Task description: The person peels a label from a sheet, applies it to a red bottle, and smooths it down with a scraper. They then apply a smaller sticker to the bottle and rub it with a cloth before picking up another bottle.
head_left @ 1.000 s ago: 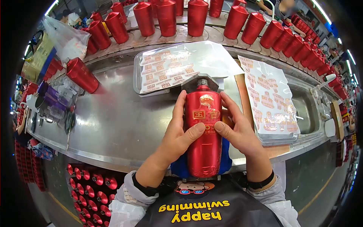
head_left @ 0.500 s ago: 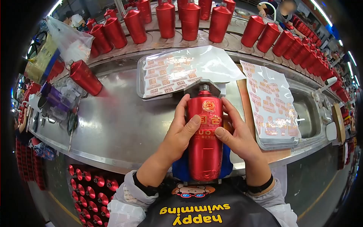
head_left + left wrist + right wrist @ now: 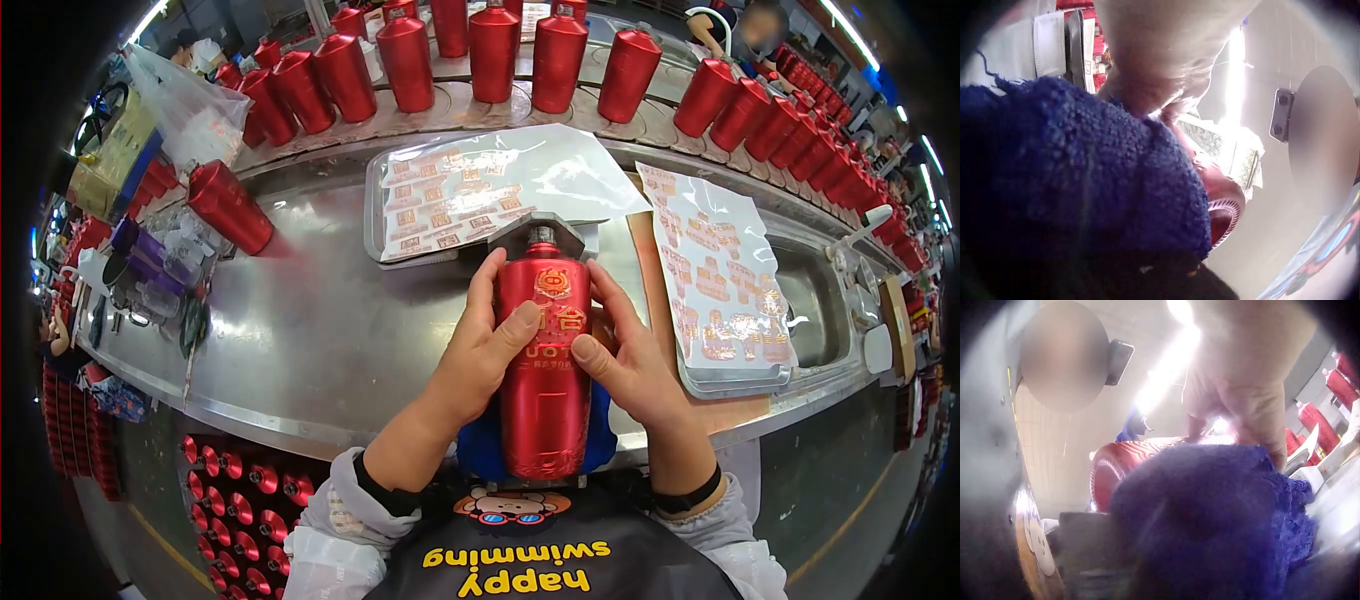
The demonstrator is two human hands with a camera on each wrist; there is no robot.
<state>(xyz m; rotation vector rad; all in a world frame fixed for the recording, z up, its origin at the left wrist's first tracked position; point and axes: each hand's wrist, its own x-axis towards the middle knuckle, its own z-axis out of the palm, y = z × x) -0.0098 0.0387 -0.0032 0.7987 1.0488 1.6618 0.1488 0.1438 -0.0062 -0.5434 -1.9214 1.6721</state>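
Note:
In the head view a red bottle with gold lettering lies with its neck away from me and its base toward my apron. My left hand holds its left side, the thumb across the gold characters. From the right, my right hand grips it, thumb on the front near the lettering. The neck sits at a grey metal holder. A blue cloth shows under the bottle; in both wrist views this cloth covers much of the picture. The bottle's base appears beyond it in the right wrist view.
Printed label sheets lie on a tray behind the holder and on another tray at right, near a sink. Red bottles line a conveyor at the back. One red bottle stands tilted at left.
The bottle's lettering has shifted slightly right, and my left thumb has moved up over the characters. My right thumb sits a little lower. Bottles on the conveyor have moved along.

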